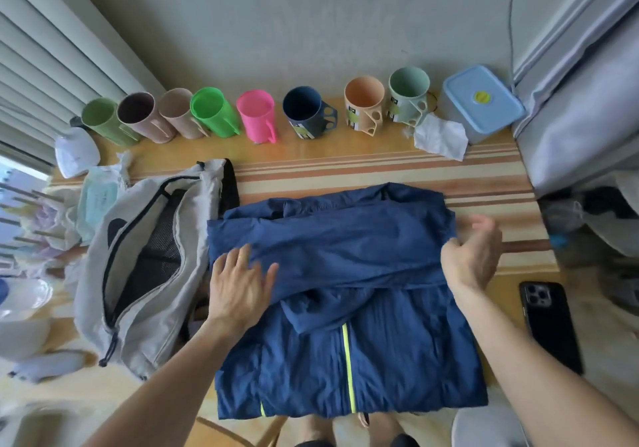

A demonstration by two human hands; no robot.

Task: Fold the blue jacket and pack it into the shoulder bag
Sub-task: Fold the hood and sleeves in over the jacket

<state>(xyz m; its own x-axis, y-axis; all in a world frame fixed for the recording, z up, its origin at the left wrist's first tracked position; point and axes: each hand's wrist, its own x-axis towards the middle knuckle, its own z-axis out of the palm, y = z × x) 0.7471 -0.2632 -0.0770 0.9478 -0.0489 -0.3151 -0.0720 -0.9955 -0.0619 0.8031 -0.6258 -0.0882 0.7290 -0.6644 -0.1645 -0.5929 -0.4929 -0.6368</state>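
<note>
The blue jacket (345, 343) lies on the table in front of me, front up, with a yellow-green zip down the middle. Its sleeves are folded across the chest. My left hand (238, 287) rests flat on the left end of the folded sleeve, fingers spread. My right hand (472, 256) pinches the jacket's right edge near the shoulder. The grey shoulder bag (193, 287) lies to the left of the jacket, unzipped, its dark mesh lining showing.
A row of several coloured cups (256, 118) lines the far table edge, with a blue-lidded box (484, 100) and crumpled tissue (439, 137) at the right. A black phone (549, 325) lies right of the jacket. Wipes pack (100, 201) and white bowls (20, 298) sit left.
</note>
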